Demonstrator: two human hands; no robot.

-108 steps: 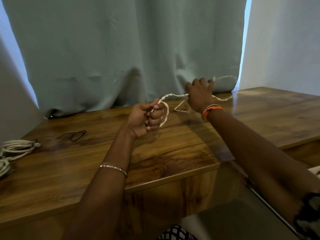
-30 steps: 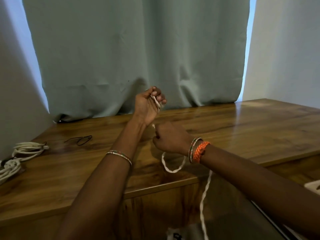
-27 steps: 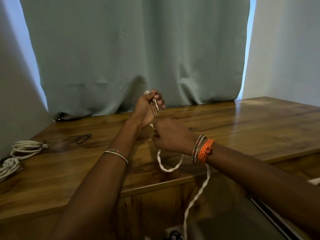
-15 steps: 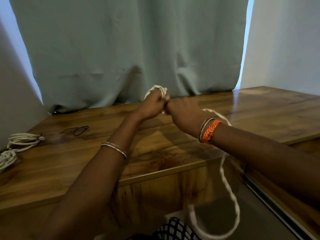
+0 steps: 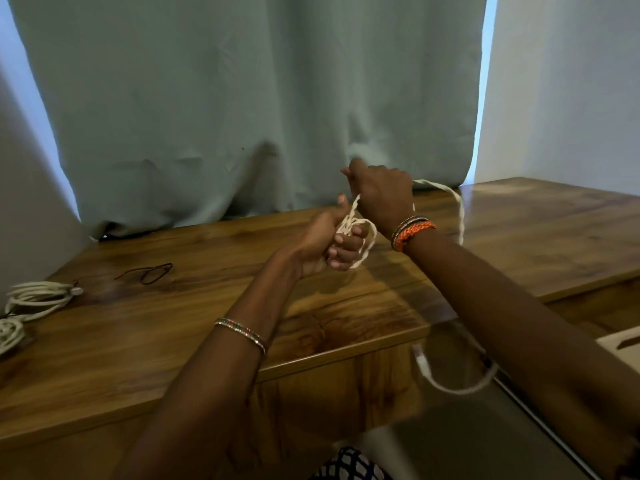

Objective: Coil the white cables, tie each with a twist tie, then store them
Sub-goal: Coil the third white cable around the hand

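Fingers (image 5: 343, 245) of the left hand (image 5: 325, 242) curl around white cable (image 5: 362, 237) loops; the right hand (image 5: 382, 197), just beyond, pinches the strand above the wooden surface (image 5: 173, 323).

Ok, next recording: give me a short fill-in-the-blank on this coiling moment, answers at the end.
1. The loops of the white cable are gathered in the ____ hand.
2. The right hand wears an ____ braided wristband.
3. The dark twist tie lies on the ____ table.
4. The coiled cables already on the table sit at its ____ end.

Missing words: left; orange; wooden; left
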